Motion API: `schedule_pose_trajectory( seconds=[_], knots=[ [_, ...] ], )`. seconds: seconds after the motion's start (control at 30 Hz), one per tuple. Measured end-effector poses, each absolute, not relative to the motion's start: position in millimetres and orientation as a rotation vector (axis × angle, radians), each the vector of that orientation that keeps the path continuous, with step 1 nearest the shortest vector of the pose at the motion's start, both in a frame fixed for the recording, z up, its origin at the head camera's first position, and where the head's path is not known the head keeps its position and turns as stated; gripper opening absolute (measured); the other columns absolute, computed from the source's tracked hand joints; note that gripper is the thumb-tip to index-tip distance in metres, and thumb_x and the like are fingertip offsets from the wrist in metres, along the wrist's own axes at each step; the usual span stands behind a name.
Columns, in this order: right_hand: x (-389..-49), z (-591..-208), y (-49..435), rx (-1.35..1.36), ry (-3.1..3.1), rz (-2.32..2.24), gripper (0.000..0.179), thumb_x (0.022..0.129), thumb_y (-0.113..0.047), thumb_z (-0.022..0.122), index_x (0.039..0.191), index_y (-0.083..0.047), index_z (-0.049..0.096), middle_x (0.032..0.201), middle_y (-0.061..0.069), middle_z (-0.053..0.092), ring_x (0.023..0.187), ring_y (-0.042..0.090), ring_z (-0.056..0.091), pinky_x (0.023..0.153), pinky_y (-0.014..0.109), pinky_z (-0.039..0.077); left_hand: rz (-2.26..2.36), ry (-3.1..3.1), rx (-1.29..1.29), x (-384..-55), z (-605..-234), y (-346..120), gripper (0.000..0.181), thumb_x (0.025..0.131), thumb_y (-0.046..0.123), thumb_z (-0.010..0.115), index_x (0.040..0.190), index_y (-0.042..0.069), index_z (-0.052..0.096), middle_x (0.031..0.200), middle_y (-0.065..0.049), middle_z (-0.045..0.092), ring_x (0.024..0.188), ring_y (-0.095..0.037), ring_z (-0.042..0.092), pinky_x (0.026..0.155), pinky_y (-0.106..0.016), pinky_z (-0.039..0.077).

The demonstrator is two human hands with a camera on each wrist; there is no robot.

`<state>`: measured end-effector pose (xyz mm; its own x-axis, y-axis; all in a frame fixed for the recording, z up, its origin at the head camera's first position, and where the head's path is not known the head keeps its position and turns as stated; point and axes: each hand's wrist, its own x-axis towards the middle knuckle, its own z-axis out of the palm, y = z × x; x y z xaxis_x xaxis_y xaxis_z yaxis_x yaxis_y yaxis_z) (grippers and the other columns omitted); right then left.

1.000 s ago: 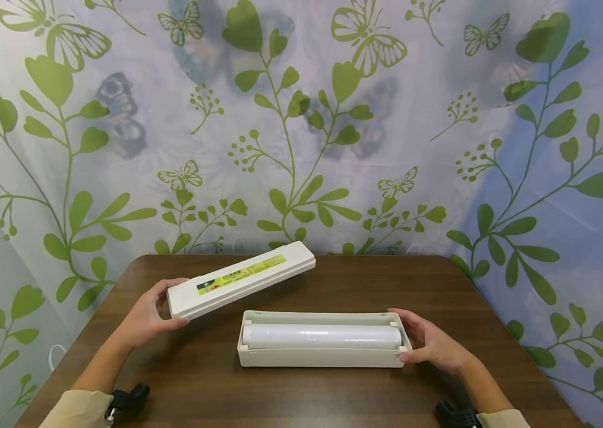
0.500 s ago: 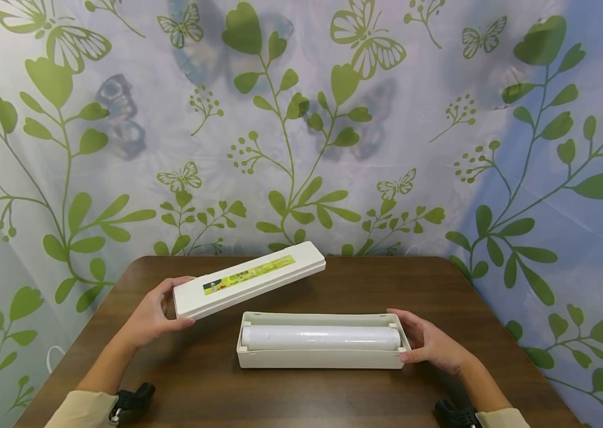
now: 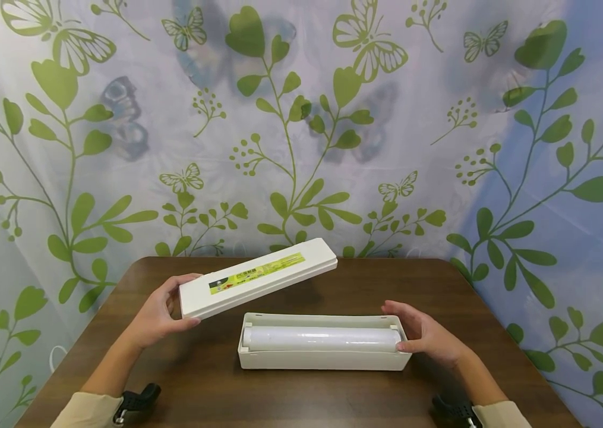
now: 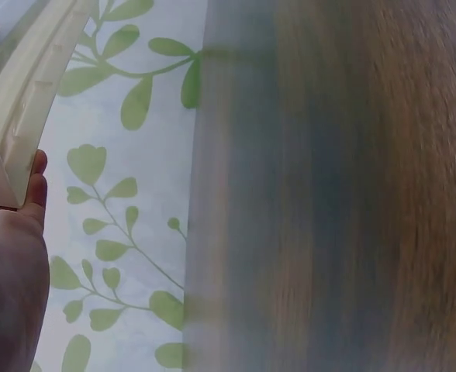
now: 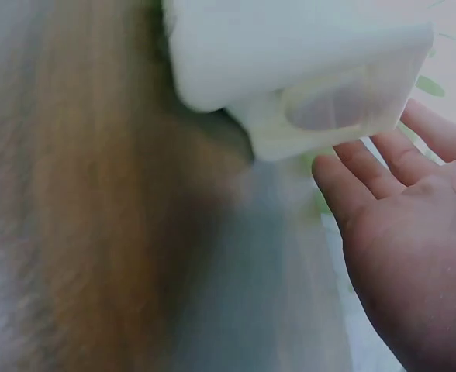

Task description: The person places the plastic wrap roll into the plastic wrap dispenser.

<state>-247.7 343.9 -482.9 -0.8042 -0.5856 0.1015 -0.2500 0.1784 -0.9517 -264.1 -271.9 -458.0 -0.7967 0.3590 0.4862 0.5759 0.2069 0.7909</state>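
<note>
My left hand [image 3: 154, 318] grips the left end of a long white lid [image 3: 258, 276] with a yellow-green label, thumb in front and fingers behind. The lid is tilted, its right end higher and farther back; the left wrist view shows its hollow underside [image 4: 34, 85]. Below it on the table, a long white open box [image 3: 322, 360] holds a shiny white roll of film [image 3: 322, 339]. At the box's right end is my right hand [image 3: 435, 339], fingers extended and spread from the thumb. In the right wrist view its fingers [image 5: 383, 167] appear beside the white box end [image 5: 329, 108].
The brown wooden table [image 3: 312, 398] runs back to a curtain [image 3: 301, 148] printed with green leaves and butterflies. A black strap device [image 3: 138, 399] sits on the left wrist, another [image 3: 453, 410] on the right.
The lid has moved to the right, closer above the box, with my left hand. My right hand has loosened from the box's right end, its fingers rising a little. The box stays in place.
</note>
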Motion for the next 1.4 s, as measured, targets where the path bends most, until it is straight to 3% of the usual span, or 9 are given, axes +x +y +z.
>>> schedule_pose_trajectory(
  seconds=[0.17, 0.33, 0.43, 0.67, 0.9, 1.17, 1.33, 1.4],
  knots=[
    [-256, -473, 338, -0.88, 2.205, -1.669, 0.083, 0.091, 0.002, 0.071, 0.158, 0.007, 0.021, 0.163, 0.008, 0.038, 0.146, 0.002, 0.04, 0.11, 0.013, 0.039, -1.648, -2.236, -0.956, -262, -456, -267, 0.08, 0.074, -0.013, 0.083, 0.143, -0.007, 0.043, 0.145, -0.028, 0.045, 0.116, -0.005, 0.056, 0.089, -0.015, 0.051],
    [-265, -460, 327, -0.96, 2.239, -1.648, 0.084, 0.091, 0.003, 0.071, 0.158, 0.008, 0.02, 0.165, 0.018, 0.031, 0.147, 0.0, 0.038, 0.114, 0.016, 0.038, -1.657, -2.232, -0.96, -262, -455, -262, 0.08, 0.074, -0.012, 0.083, 0.143, -0.006, 0.043, 0.147, -0.029, 0.044, 0.12, -0.005, 0.055, 0.091, -0.014, 0.05],
    [-270, -450, 319, -0.967, 2.263, -1.638, 0.086, 0.09, 0.001, 0.074, 0.158, 0.007, 0.022, 0.164, 0.027, 0.027, 0.149, 0.005, 0.038, 0.115, 0.019, 0.037, -1.662, -2.229, -0.96, -261, -456, -260, 0.08, 0.073, -0.012, 0.084, 0.142, -0.006, 0.044, 0.147, -0.03, 0.044, 0.121, -0.005, 0.054, 0.093, -0.013, 0.049],
    [-281, -434, 302, -0.908, 2.352, -1.621, 0.086, 0.088, -0.004, 0.079, 0.157, 0.001, 0.029, 0.163, 0.025, 0.031, 0.148, 0.009, 0.041, 0.114, 0.02, 0.039, -1.7, -2.187, -1.029, -259, -453, -252, 0.08, 0.074, -0.014, 0.082, 0.143, -0.008, 0.042, 0.148, -0.029, 0.042, 0.122, -0.007, 0.055, 0.092, -0.015, 0.051],
    [-296, -423, 291, -0.841, 2.409, -1.67, 0.085, 0.086, -0.007, 0.081, 0.157, -0.004, 0.034, 0.162, 0.024, 0.034, 0.15, 0.041, 0.033, 0.115, 0.032, 0.04, -1.722, -2.169, -1.07, -259, -452, -245, 0.081, 0.073, -0.015, 0.082, 0.143, -0.007, 0.042, 0.15, -0.028, 0.042, 0.124, -0.008, 0.055, 0.093, -0.016, 0.052],
    [-306, -415, 283, -0.765, 2.427, -1.695, 0.088, 0.086, -0.009, 0.082, 0.158, -0.01, 0.032, 0.163, 0.017, 0.035, 0.152, 0.04, 0.033, 0.118, 0.054, 0.033, -1.764, -2.216, -1.031, -258, -450, -238, 0.081, 0.072, -0.012, 0.084, 0.142, -0.002, 0.044, 0.153, -0.021, 0.043, 0.126, -0.01, 0.056, 0.095, -0.018, 0.052],
    [-311, -413, 280, -0.79, 2.419, -1.696, 0.091, 0.085, -0.007, 0.083, 0.159, -0.009, 0.03, 0.165, 0.019, 0.032, 0.153, 0.043, 0.028, 0.117, 0.057, 0.034, -1.75, -2.175, -1.088, -260, -452, -236, 0.079, 0.073, -0.014, 0.082, 0.141, -0.004, 0.043, 0.151, -0.025, 0.043, 0.126, -0.01, 0.055, 0.095, -0.018, 0.051],
    [-313, -413, 278, -0.81, 2.421, -1.688, 0.092, 0.085, -0.007, 0.083, 0.159, -0.008, 0.029, 0.164, 0.019, 0.032, 0.152, 0.042, 0.03, 0.117, 0.052, 0.037, -1.744, -2.152, -1.117, -260, -453, -235, 0.078, 0.073, -0.015, 0.082, 0.14, -0.006, 0.043, 0.15, -0.029, 0.042, 0.127, -0.011, 0.055, 0.096, -0.018, 0.05]
  ],
)
